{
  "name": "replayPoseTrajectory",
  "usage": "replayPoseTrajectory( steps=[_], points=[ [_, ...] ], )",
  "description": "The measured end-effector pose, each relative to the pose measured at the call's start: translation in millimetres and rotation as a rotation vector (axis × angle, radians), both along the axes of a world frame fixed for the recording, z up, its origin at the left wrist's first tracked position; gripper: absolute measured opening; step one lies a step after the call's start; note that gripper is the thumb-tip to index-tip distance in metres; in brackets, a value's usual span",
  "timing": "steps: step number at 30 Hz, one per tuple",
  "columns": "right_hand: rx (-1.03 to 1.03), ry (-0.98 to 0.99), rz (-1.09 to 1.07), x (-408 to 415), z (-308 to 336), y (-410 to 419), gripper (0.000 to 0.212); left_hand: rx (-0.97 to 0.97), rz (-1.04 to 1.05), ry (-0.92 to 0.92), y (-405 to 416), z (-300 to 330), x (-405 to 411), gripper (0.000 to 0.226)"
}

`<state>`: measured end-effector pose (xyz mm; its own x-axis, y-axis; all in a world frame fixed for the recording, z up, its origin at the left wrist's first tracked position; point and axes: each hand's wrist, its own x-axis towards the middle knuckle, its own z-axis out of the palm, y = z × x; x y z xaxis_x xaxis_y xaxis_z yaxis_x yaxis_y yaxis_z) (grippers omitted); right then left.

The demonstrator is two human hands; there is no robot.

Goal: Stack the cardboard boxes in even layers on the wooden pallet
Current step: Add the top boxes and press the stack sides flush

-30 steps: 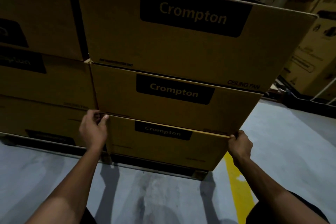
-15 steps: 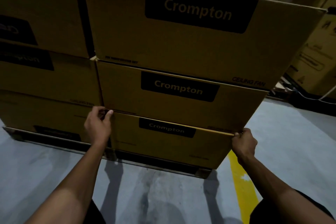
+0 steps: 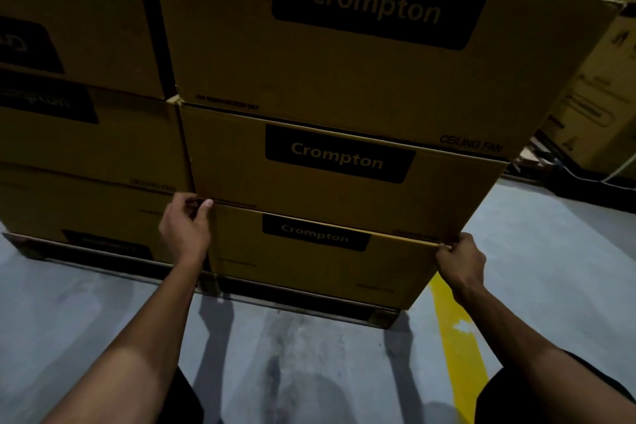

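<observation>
Three brown Crompton boxes stand stacked in front of me: a top box, a middle box and a bottom box. They rest on a dark wooden pallet on the floor. My left hand grips the lower left corner of the middle box, fingers curled into the seam above the bottom box. My right hand pinches the lower right corner of the same box. A second column of boxes stands to the left, touching this column.
Grey concrete floor lies under me, with a yellow painted line running at the right. More cartons stand at the far right and behind the stack. A dark low object and a white cable lie on the floor beyond the right corner.
The view has shifted slightly, so the stack sits a little further right in the frame. Both hands stay at the middle box's lower corners; no box has visibly moved.
</observation>
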<state>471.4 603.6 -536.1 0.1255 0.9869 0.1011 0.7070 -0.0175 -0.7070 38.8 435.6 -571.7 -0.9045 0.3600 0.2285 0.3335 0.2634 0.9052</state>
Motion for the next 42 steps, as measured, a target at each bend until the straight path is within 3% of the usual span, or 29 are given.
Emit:
replayPoseTrajectory(
  steps=[26,29,33,36,39,42],
  points=[
    [-0.016,-0.045,-0.024,-4.0,0.0,-4.1,0.019,-0.031,-0.012,0.066,-2.4,-7.3,-6.6,0.022],
    [-0.071,-0.023,-0.066,-10.5,2.6,-7.2,0.024,-0.025,-0.036,0.029,-5.0,-8.4,-5.3,0.025],
    [-0.239,0.086,-0.174,-32.8,11.3,-13.5,0.056,-0.033,-0.091,-0.01,-16.5,-7.0,-0.2,0.037],
    [-0.418,0.21,-0.085,-60.0,8.9,-25.2,0.063,-0.039,-0.117,-0.006,-31.6,-7.7,-2.1,0.039],
    [-0.553,0.199,0.101,-107.1,8.3,-48.6,0.05,-0.034,-0.151,0.01,-51.5,-7.6,-7.9,0.035],
    [-0.614,0.069,0.383,-166.5,28.2,-72.1,0.029,-0.047,-0.191,0.086,-72.5,-0.1,-17.9,0.033]
  ],
)
